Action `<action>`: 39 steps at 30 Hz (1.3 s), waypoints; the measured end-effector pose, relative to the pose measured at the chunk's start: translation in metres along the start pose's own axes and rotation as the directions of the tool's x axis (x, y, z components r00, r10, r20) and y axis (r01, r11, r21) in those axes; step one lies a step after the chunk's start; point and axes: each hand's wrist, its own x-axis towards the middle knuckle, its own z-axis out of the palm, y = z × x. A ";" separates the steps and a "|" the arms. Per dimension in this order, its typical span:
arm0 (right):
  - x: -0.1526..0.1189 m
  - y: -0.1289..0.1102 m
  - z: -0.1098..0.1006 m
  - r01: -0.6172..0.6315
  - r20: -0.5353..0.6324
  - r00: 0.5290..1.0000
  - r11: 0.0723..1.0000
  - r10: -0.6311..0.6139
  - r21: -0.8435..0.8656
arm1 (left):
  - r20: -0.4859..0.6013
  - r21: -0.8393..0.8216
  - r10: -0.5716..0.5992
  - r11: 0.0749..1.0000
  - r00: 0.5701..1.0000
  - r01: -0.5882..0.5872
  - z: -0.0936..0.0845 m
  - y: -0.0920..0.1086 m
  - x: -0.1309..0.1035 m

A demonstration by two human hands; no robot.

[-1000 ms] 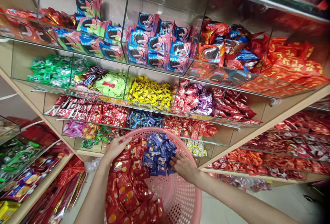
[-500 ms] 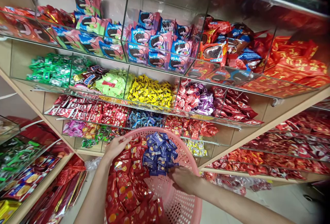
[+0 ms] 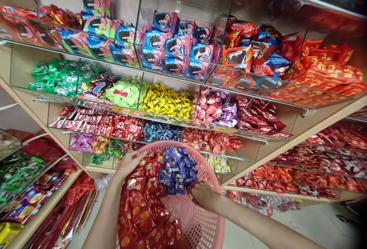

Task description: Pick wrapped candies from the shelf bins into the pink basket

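A pink plastic basket [image 3: 210,168] with a perforated wall is in front of me. My left hand [image 3: 130,164] grips its rim at the upper left, fingers over the edge. Red candy packets [image 3: 140,212] with orange fruit prints fill the basket's left side. Small blue candy packets [image 3: 176,170] are heaped toward the back. My right hand [image 3: 203,194] is inside the basket at the right edge of the blue heap. Its fingers are curled closed against a blue packet there, with the fingertips partly hidden.
Behind the basket rise glass-fronted shelves of wrapped sweets, including yellow candies [image 3: 168,102], green candies [image 3: 54,79] and cookie packs [image 3: 177,46]. More red packets [image 3: 329,153] line shelves at the right. A lower rack [image 3: 31,199] of packets stands at the left.
My right hand has shifted slightly at the edge of the blue packets, its fingers more curled in. My left hand and the basket stay in place.
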 end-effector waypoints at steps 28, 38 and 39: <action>0.168 0.054 -0.119 -0.213 -0.335 0.901 0.953 0.276 0.214 | -0.029 -0.005 0.077 0.997 0.997 -0.077 0.002 -0.001 0.001; 0.175 0.054 -0.122 -0.253 -0.353 0.882 0.946 0.311 0.201 | -0.060 -0.040 0.040 0.998 0.997 -0.042 0.005 -0.008 0.001; 0.173 0.053 -0.123 -0.259 -0.364 0.876 0.946 0.316 0.196 | -0.059 -0.038 0.037 0.999 0.998 -0.039 0.005 -0.008 0.001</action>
